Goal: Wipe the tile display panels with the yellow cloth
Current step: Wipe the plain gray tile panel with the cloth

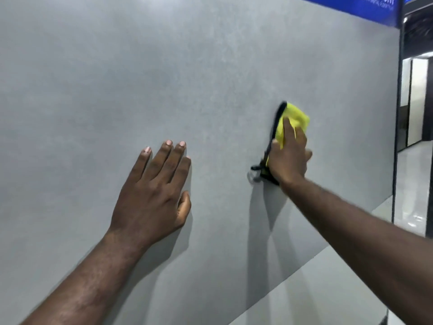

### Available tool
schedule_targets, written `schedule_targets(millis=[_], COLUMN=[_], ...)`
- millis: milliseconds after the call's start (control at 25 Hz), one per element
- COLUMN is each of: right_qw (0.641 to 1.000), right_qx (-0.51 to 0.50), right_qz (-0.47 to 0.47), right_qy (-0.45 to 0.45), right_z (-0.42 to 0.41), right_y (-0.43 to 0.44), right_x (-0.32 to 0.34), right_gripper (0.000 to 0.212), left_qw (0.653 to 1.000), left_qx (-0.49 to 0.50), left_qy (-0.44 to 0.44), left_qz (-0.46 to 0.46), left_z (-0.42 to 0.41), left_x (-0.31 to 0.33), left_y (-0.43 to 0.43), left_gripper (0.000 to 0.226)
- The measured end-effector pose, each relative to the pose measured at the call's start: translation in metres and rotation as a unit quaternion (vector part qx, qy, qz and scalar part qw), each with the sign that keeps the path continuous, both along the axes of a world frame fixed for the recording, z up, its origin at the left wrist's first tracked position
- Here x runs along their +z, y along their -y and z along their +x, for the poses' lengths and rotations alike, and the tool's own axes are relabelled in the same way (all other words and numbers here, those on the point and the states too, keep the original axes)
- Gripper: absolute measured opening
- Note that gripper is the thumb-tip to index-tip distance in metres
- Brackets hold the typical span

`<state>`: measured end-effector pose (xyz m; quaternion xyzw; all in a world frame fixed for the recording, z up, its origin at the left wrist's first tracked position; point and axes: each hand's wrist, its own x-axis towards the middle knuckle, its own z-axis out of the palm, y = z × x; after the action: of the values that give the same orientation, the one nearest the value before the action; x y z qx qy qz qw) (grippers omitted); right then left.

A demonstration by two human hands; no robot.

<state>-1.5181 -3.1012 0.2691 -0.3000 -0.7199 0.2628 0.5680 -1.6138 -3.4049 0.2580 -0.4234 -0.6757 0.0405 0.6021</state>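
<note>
A large grey tile display panel fills most of the view, standing upright in front of me. My right hand presses a yellow cloth with a black edge flat against the panel, right of centre. A black strap of the cloth dangles below the hand. My left hand rests flat on the panel to the left, fingers spread, holding nothing.
A blue sign runs above the panel's top right corner. The panel's dark right edge borders a corridor with a glossy light floor. Pale floor tiles lie below the panel at lower right.
</note>
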Motion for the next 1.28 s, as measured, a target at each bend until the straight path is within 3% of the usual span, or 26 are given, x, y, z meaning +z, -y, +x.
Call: schedule_targets(millis=[40,120,200,240,280,360,440,520,600,640,760,840,880,1000,1080,1160,1240,1280], right_qw=[1.000,0.988,0.955,0.954,0.969,0.996,0.995,0.997,0.988,0.989,0.986,0.963,0.955,0.969,0.970,0.943,0.883,0.872], right_qx=[0.005,0.054,0.102,0.079,0.052,0.007,0.003,0.060,0.127,0.109,0.012,0.020,0.045,0.095,0.048,0.010,0.025,0.041], right_qz=[-0.006,0.143,0.277,0.290,0.241,0.049,-0.087,-0.024,0.059,0.061,-0.116,-0.255,-0.280,-0.207,-0.211,-0.316,-0.461,-0.482], right_qy=[0.007,0.008,0.010,0.003,-0.024,-0.075,-0.058,-0.044,-0.069,-0.082,-0.117,-0.090,-0.081,-0.100,-0.109,-0.106,-0.085,-0.083], right_z=[0.005,0.005,0.002,-0.002,-0.007,-0.008,0.000,0.003,-0.001,-0.005,-0.007,0.006,0.010,0.009,0.002,0.004,0.011,0.010], right_y=[0.021,0.070,0.087,0.081,0.065,0.031,0.046,0.085,0.091,0.079,0.024,0.045,0.066,0.081,0.055,0.041,0.064,0.076], right_x=[-0.028,-0.059,-0.039,-0.028,-0.027,-0.054,-0.120,-0.162,-0.154,-0.149,-0.192,-0.251,-0.270,-0.282,-0.292,-0.331,-0.354,-0.351], right_gripper=[0.065,0.064,0.061,0.060,0.060,0.062,0.063,0.063,0.061,0.061,0.063,0.065,0.063,0.061,0.058,0.058,0.058,0.057], left_qw=[1.000,1.000,1.000,1.000,1.000,1.000,1.000,0.999,0.997,0.997,0.997,0.994,0.990,0.978,0.977,0.972,0.966,0.965], left_qx=[0.000,0.000,-0.001,-0.003,-0.004,-0.003,-0.003,-0.008,-0.014,-0.016,-0.018,-0.027,-0.033,-0.032,-0.030,-0.038,-0.048,-0.048], left_qy=[0.003,0.003,0.004,0.011,0.017,0.023,0.026,0.025,0.025,0.030,0.036,0.027,0.025,0.015,0.000,-0.028,-0.060,-0.069], left_qz=[-0.006,-0.011,-0.011,-0.009,-0.005,-0.004,-0.015,-0.046,-0.071,-0.069,-0.060,-0.103,-0.136,-0.208,-0.212,-0.231,-0.247,-0.250], left_z=[-0.002,-0.004,-0.003,-0.003,-0.003,-0.003,-0.002,-0.002,-0.001,0.000,0.003,0.005,0.006,0.007,0.005,0.005,0.006,0.005], left_x=[-0.006,-0.013,-0.017,-0.019,-0.023,-0.037,-0.054,-0.070,-0.082,-0.086,-0.098,-0.110,-0.117,-0.139,-0.147,-0.153,-0.156,-0.156], left_y=[0.003,0.003,-0.001,-0.002,-0.003,-0.006,-0.012,-0.024,-0.039,-0.046,-0.062,-0.074,-0.082,-0.099,-0.100,-0.099,-0.099,-0.099], left_gripper=[0.067,0.069,0.071,0.071,0.071,0.070,0.070,0.070,0.068,0.066,0.064,0.064,0.065,0.067,0.067,0.067,0.067,0.067])
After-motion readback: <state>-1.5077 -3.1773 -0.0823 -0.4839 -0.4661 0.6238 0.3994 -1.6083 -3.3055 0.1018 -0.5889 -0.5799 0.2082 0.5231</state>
